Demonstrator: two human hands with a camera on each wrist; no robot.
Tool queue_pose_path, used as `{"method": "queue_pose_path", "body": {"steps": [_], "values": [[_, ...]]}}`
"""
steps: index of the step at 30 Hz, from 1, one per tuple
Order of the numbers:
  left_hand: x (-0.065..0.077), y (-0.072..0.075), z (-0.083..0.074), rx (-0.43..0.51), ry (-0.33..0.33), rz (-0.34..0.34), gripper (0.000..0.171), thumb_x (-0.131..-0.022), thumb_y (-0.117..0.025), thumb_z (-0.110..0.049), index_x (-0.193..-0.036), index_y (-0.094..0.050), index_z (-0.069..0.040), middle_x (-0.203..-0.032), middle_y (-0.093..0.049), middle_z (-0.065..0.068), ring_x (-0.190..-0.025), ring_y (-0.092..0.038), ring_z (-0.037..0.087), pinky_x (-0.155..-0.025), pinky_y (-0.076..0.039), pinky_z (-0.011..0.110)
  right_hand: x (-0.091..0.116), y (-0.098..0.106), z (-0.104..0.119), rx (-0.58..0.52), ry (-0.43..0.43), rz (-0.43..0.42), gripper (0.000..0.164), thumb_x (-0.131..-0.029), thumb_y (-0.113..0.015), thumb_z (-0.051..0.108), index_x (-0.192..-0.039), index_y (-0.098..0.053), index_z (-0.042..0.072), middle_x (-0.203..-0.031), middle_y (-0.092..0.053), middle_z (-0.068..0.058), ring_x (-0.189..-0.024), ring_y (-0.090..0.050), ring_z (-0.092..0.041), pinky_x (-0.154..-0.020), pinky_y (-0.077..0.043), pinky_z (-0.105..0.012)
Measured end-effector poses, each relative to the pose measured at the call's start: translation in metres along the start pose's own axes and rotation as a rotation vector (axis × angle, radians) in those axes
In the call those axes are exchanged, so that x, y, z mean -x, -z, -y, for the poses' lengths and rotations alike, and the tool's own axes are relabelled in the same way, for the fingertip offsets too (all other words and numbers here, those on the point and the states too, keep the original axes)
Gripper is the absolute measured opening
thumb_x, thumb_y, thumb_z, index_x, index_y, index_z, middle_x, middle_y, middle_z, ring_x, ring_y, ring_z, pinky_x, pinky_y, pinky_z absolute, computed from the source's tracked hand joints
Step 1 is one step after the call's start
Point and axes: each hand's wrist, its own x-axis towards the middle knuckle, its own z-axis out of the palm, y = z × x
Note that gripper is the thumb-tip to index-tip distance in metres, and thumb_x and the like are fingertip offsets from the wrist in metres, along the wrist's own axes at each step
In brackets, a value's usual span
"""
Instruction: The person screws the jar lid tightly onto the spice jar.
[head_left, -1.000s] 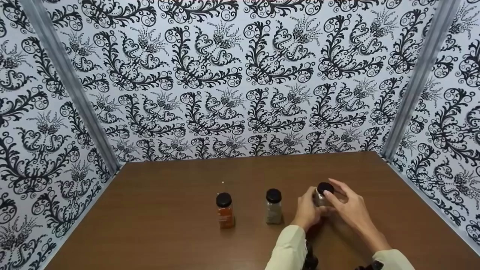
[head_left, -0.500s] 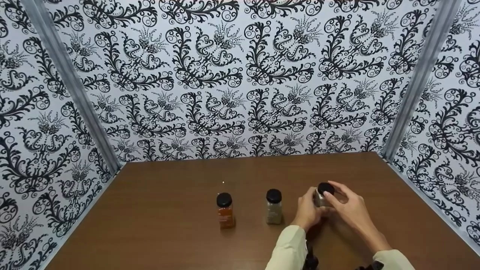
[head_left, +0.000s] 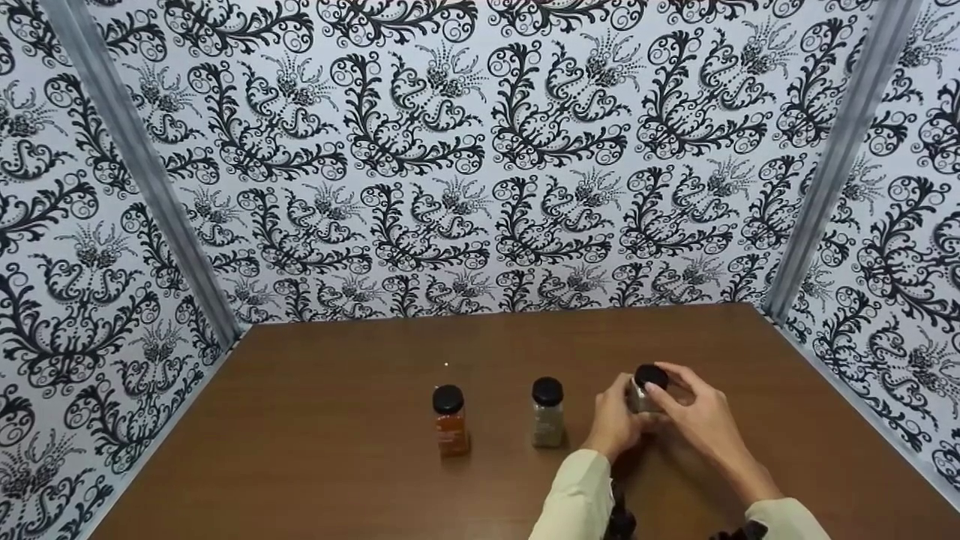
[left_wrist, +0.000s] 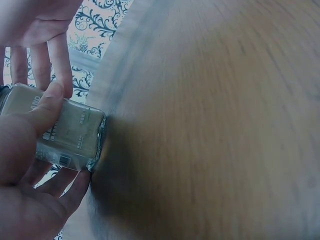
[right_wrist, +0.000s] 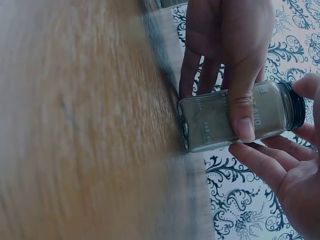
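Observation:
A clear square spice jar (right_wrist: 210, 120) with pale brown powder and a black lid (head_left: 651, 376) stands at the right of the table, between both hands. My left hand (head_left: 616, 420) grips its body, the thumb (right_wrist: 243, 110) lying across the printed front. My right hand (head_left: 705, 416) pinches the black lid between thumb and fingers, as the right wrist view shows. Its other fingers are spread beside the glass. In the left wrist view the jar's base (left_wrist: 97, 142) is right at the tabletop.
To the left of the hands stands a spice jar with grey-green contents (head_left: 548, 414). Farther left is a spice jar with orange-red contents (head_left: 451, 424), also black-lidded. The brown table (head_left: 337, 450) is enclosed by patterned walls (head_left: 480, 165) at the back and sides.
The right hand's fingers have shifted slightly on the lid. The left hand, the held jar and the other two jars stay in place.

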Motion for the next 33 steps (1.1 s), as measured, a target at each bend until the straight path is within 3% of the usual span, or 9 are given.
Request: {"method": "queue_pose_path", "body": {"steps": [4, 10, 17, 19, 24, 30, 33], "values": [[-0.0002, -0.0002, -0.0001, 0.011, 0.007, -0.002, 0.047, -0.069, -0.093, -0.018, -0.108, -0.067, -0.019, -0.106, -0.075, -0.001, -0.092, -0.065, 0.007, -0.078, -0.050, 0.020, -0.0007, 0.0001, 0.0003, -0.010, -0.019, 0.011, 0.047, -0.096, -0.066, 0.041, -0.132, -0.061, 0.011, -0.133, -0.065, -0.018, -0.117, -0.066, -0.033, -0.084, -0.047, -0.008], [0.0006, -0.0009, 0.0001, -0.003, 0.013, 0.000, 0.045, -0.071, -0.092, -0.022, -0.108, -0.066, -0.020, -0.106, -0.075, -0.002, -0.093, -0.067, 0.006, -0.079, -0.052, 0.019, -0.0004, 0.0019, 0.0020, 0.022, -0.006, 0.022, 0.049, -0.096, -0.066, 0.039, -0.137, -0.059, 0.013, -0.136, -0.063, -0.020, -0.117, -0.066, -0.036, -0.091, -0.056, -0.030], [0.0006, 0.0001, -0.0005, -0.008, -0.005, 0.001, 0.043, -0.073, -0.091, -0.021, -0.108, -0.065, -0.019, -0.106, -0.074, -0.002, -0.093, -0.066, 0.007, -0.080, -0.052, 0.020, -0.0022, 0.0003, 0.0026, -0.011, -0.012, 0.015, 0.046, -0.095, -0.069, 0.036, -0.131, -0.061, 0.008, -0.133, -0.064, -0.023, -0.117, -0.066, -0.038, -0.083, -0.044, -0.006], [0.0004, -0.0003, 0.0005, -0.020, -0.025, -0.005, 0.043, -0.073, -0.091, -0.020, -0.107, -0.065, -0.019, -0.105, -0.074, -0.001, -0.093, -0.066, 0.007, -0.078, -0.052, 0.020, -0.0025, 0.0001, 0.0027, -0.017, -0.020, 0.020, 0.048, -0.095, -0.069, 0.037, -0.131, -0.060, 0.008, -0.135, -0.063, -0.024, -0.118, -0.065, -0.039, -0.084, -0.046, -0.007], [-0.0003, -0.0013, 0.0033, -0.013, -0.019, 0.000, 0.043, -0.073, -0.090, -0.017, -0.107, -0.065, -0.018, -0.103, -0.074, -0.001, -0.090, -0.064, 0.006, -0.077, -0.050, 0.019, -0.0021, 0.0002, 0.0016, 0.007, -0.014, 0.030, 0.051, -0.095, -0.068, 0.037, -0.137, -0.057, 0.009, -0.137, -0.061, -0.023, -0.119, -0.065, -0.038, -0.090, -0.055, -0.024], [-0.0007, -0.0013, 0.0033, -0.010, -0.001, 0.003, 0.043, -0.073, -0.090, -0.017, -0.108, -0.065, -0.018, -0.103, -0.073, -0.002, -0.094, -0.065, 0.007, -0.079, -0.050, 0.020, -0.0027, 0.0002, 0.0025, -0.001, -0.023, 0.037, 0.048, -0.096, -0.068, 0.037, -0.134, -0.060, 0.009, -0.134, -0.064, -0.022, -0.118, -0.066, -0.037, -0.082, -0.048, -0.011], [-0.0010, -0.0013, 0.0022, 0.000, 0.012, 0.009, 0.042, -0.073, -0.090, -0.018, -0.107, -0.065, -0.019, -0.105, -0.073, -0.002, -0.095, -0.065, 0.007, -0.080, -0.051, 0.021, -0.0031, -0.0002, 0.0040, -0.007, -0.036, 0.038, 0.049, -0.096, -0.067, 0.039, -0.133, -0.058, 0.009, -0.133, -0.064, -0.023, -0.118, -0.066, -0.038, -0.081, -0.048, -0.011]]}}
